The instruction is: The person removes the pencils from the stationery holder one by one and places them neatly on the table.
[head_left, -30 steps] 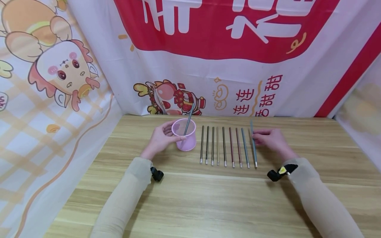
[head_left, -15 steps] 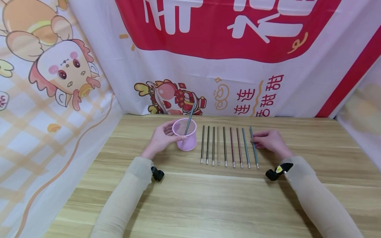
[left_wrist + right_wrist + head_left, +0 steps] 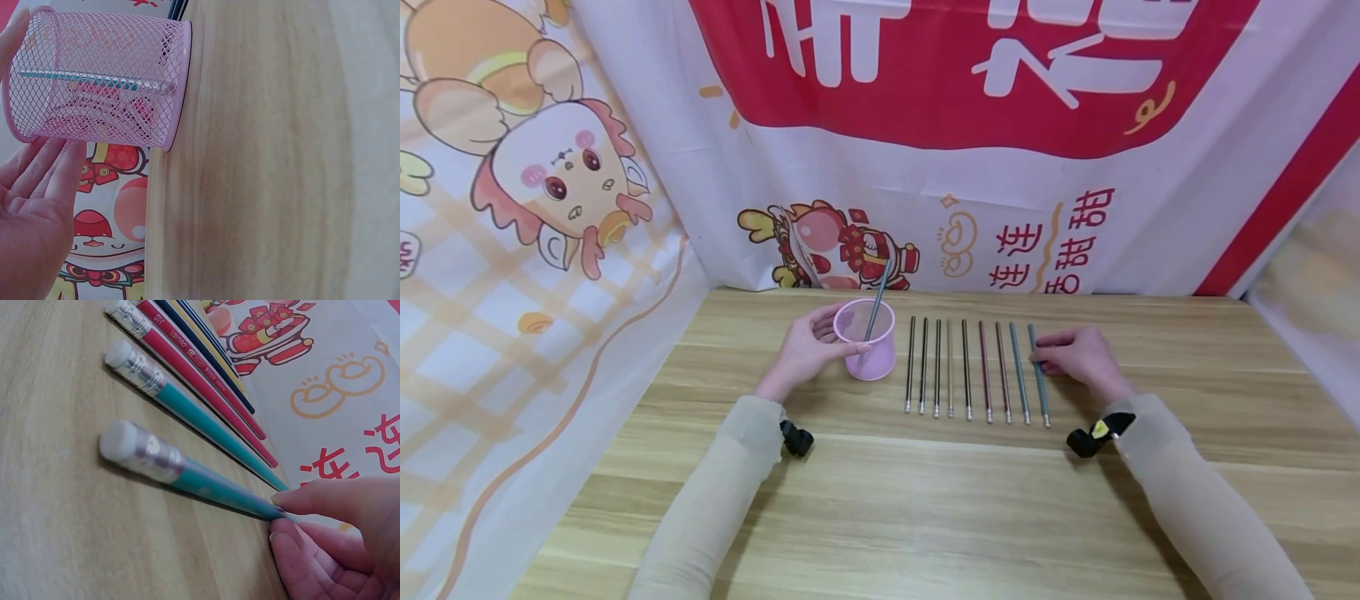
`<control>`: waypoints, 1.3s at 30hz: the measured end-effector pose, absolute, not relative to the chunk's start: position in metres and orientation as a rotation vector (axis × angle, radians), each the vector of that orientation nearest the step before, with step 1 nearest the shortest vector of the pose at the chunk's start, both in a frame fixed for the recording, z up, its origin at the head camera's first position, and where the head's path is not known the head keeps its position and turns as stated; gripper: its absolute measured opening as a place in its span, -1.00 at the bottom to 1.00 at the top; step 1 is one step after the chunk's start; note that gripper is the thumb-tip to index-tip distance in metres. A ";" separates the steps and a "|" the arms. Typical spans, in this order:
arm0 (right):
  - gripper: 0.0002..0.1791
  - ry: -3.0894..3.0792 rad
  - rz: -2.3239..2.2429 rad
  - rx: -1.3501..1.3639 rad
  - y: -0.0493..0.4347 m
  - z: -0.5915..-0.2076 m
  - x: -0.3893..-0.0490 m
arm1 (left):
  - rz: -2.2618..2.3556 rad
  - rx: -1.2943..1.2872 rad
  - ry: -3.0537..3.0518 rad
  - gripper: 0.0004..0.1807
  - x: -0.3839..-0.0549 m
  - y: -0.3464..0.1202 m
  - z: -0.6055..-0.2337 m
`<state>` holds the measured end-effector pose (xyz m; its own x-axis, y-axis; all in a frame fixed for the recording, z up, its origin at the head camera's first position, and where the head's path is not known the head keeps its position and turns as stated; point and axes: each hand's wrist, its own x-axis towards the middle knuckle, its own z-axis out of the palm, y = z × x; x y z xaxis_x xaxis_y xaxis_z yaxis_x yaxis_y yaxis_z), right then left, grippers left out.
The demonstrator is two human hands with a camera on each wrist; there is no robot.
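Observation:
My left hand (image 3: 802,350) holds a pink mesh pencil cup (image 3: 876,363), its thumb on the near side by the rim and its fingers on the far side. Upright in the cup leans one teal pencil (image 3: 94,79). At the right end of a row of pencils, my right hand (image 3: 1081,358) pinches a teal pencil (image 3: 212,487) between thumb and fingers, near the end away from its white eraser. That pencil lies on the table, slightly slanted. Beside it is another teal pencil (image 3: 1019,375), apart from the hand.
Several more pencils lie side by side between cup and right hand, erasers towards me: two dark red pencils (image 3: 985,375), a tan pencil (image 3: 951,375) and black pencils (image 3: 922,367). The wooden table (image 3: 925,517) ends at a printed cloth backdrop (image 3: 685,208).
The teal pencil in my right hand has come down and nearer to me, then shifted slightly left at its far end. My left hand and the cup stay put.

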<state>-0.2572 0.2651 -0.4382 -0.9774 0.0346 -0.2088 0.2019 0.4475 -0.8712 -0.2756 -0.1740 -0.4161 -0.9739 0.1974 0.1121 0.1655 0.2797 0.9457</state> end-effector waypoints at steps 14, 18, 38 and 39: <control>-0.44 2.510 -1.629 0.198 0.265 -0.436 -0.252 | 1.829 0.326 2.448 -0.03 -0.274 -0.174 -0.414; -0.37 2.515 -1.648 0.198 0.268 -0.427 -0.247 | 1.824 0.322 2.450 -0.02 -0.275 -0.175 -0.414; -0.20 2.542 -1.772 0.032 0.226 -0.368 -0.235 | 1.802 0.322 2.507 0.01 -0.274 -0.174 -0.414; -0.20 2.533 -1.788 0.012 0.221 -0.366 -0.236 | 1.796 0.320 2.510 0.01 -0.274 -0.174 -0.414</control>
